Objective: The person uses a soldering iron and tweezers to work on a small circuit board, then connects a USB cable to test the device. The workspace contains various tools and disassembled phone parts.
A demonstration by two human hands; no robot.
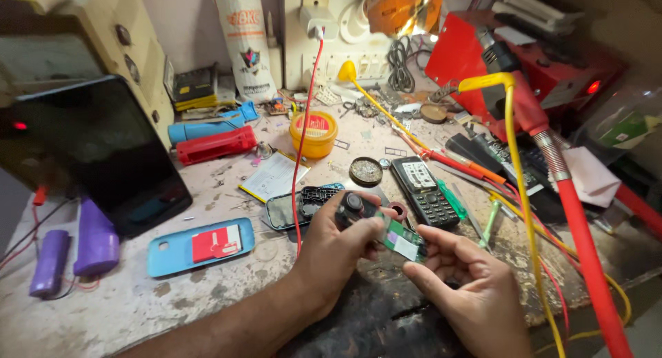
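Now your left hand (338,244) and right hand (458,279) pinch one green circuit board (398,238) above the desk (138,303) | red cable (301,144) crosses just left | two keypad phones (424,190) behind | one blue back cover (200,246) left.

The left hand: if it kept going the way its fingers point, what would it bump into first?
Probably the black keypad phone lying just beyond it. The left hand points up-right across the bench, holding a small green circuit board with the right hand. Depth is hard to judge.
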